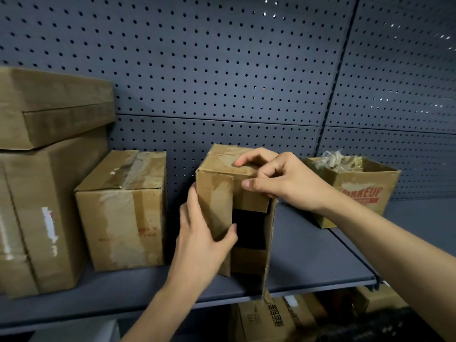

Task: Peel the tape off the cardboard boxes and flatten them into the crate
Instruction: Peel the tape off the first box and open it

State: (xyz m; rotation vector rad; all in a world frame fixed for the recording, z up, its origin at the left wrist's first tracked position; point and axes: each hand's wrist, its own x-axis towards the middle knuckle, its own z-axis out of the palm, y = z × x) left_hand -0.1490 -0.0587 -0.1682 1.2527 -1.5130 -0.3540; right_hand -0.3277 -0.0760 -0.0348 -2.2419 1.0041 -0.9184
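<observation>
A small cardboard box (217, 164) stands on its side at the middle of the grey shelf (308, 262), its open end facing me with the flaps apart and a dark inside. My left hand (199, 233) grips the left flap, thumb inside the opening. My right hand (283, 181) clasps the box's top front edge, fingers curled over the top. A taped cardboard box (123, 211) stands closed to the left. No crate is in view.
Large stacked cardboard boxes (47, 154) fill the far left of the shelf. An open box printed "MAKEUP" (355, 191) holding crumpled clear tape stands at the right. A pegboard wall (222, 70) backs the shelf. More boxes (271, 319) lie below.
</observation>
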